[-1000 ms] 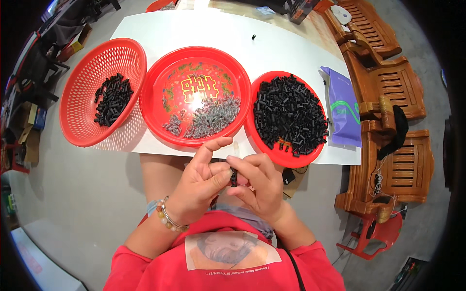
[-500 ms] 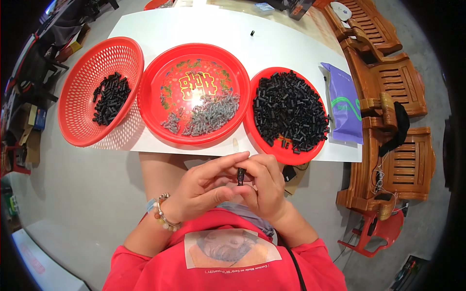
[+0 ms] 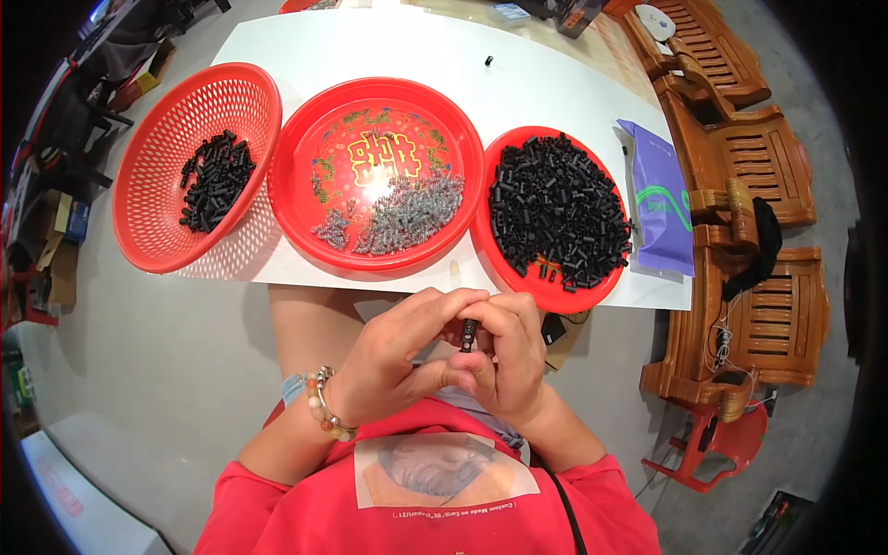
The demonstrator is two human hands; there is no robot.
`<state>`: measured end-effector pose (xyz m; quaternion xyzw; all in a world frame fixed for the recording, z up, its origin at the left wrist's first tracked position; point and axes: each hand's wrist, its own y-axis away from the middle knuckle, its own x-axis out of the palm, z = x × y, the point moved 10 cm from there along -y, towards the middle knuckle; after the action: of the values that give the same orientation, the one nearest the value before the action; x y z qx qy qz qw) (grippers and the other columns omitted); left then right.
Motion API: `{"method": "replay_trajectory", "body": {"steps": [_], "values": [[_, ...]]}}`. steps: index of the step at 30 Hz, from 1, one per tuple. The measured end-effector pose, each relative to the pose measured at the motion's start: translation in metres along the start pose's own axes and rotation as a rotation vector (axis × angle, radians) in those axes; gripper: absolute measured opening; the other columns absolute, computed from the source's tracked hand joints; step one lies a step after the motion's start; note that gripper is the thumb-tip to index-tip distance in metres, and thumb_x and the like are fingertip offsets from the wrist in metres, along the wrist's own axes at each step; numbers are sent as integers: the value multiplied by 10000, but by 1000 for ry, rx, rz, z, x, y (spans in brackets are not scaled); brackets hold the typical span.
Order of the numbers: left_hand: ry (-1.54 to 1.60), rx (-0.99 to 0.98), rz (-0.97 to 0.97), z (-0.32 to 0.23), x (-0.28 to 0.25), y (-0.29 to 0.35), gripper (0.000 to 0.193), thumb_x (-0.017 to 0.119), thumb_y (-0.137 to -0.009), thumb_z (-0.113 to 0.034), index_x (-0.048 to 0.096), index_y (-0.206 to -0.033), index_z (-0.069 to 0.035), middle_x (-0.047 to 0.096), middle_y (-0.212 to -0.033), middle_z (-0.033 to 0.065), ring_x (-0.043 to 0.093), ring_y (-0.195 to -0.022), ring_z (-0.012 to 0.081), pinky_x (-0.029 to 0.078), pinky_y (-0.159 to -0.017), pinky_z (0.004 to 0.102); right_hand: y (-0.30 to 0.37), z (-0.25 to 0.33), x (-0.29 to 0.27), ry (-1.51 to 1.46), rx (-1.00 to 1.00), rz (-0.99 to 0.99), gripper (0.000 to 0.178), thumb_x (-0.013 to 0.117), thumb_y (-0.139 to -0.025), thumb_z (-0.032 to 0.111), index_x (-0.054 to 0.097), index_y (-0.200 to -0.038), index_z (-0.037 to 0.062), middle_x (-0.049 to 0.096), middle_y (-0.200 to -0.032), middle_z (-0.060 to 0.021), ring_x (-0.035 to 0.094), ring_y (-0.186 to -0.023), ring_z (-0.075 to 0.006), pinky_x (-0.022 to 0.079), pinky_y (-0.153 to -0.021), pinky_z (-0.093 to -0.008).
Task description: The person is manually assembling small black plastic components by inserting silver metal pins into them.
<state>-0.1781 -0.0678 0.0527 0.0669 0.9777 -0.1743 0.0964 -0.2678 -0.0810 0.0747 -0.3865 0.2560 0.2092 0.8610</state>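
Both my hands are drawn together above my lap, just off the near edge of the table. Between them stands a small black plastic tube (image 3: 469,335) with openings in its side. My right hand (image 3: 516,356) pinches the tube between thumb and bent index finger. My left hand (image 3: 398,347) is curled against it from the other side, its thumb by the tube's lower end and its index finger reaching over toward the right knuckles. Some left fingertips are hidden behind the tube.
On the white table (image 3: 370,42), a red mesh basket (image 3: 139,185) holds several black tubes. A red tray (image 3: 324,111) holds small metal springs (image 3: 412,217); a red plate (image 3: 573,301) is heaped with black parts (image 3: 555,203). A purple pouch (image 3: 659,203) and one loose black piece (image 3: 488,61) lie nearby.
My hands have moved slightly to the right and closer together around the black tube. The left thumb now meets the right thumb. The table appears slightly shifted in view.
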Motion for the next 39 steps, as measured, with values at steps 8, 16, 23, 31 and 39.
{"method": "replay_trajectory", "body": {"steps": [8, 16, 23, 31, 39], "values": [[-7, 2, -56, 9, -3, 8, 483, 722, -746, -137, 546, -1165, 28, 563, -847, 98, 575, -731, 209, 477, -650, 299, 3, 0, 2, -18, -25, -7, 271, 607, -863, 207, 568, -1032, 0, 548, -880, -120, 549, -695, -236, 463, -570, -316], [244, -131, -22, 14, -1, 7, 496, 640, -801, -19, 492, -1273, 21, 562, -864, 45, 554, -742, 118, 466, -632, 243, 2, 0, -2, -96, -4, -36, 290, 634, -838, 194, 591, -1048, -2, 555, -877, -107, 562, -709, -241, 465, -572, -313], [776, -440, -44, 51, 9, 19, 436, 530, -914, -64, 432, -1334, 1, 520, -849, -18, 492, -677, 19, 396, -548, 153, 1, -3, -1, -104, 52, -17, 407, 724, -751, 235, 593, -1072, 21, 557, -886, -90, 558, -696, -210, 460, -553, -295], [794, -408, -96, 53, 9, 15, 423, 541, -910, -63, 440, -1317, -10, 584, -877, 0, 506, -673, 11, 388, -528, 148, -7, -5, 2, -90, 48, 40, 406, 781, -667, 184, 624, -1016, 47, 564, -859, -56, 579, -631, -141, 473, -514, -268], [829, -318, 42, 44, 16, 16, 571, 633, -853, -72, 392, -1365, 1, 565, -974, 13, 532, -895, 73, 472, -740, 205, -4, -1, -3, -46, -1, -12, 339, 758, -689, 147, 620, -976, 29, 568, -831, -70, 586, -620, -169, 474, -501, -284]]}}
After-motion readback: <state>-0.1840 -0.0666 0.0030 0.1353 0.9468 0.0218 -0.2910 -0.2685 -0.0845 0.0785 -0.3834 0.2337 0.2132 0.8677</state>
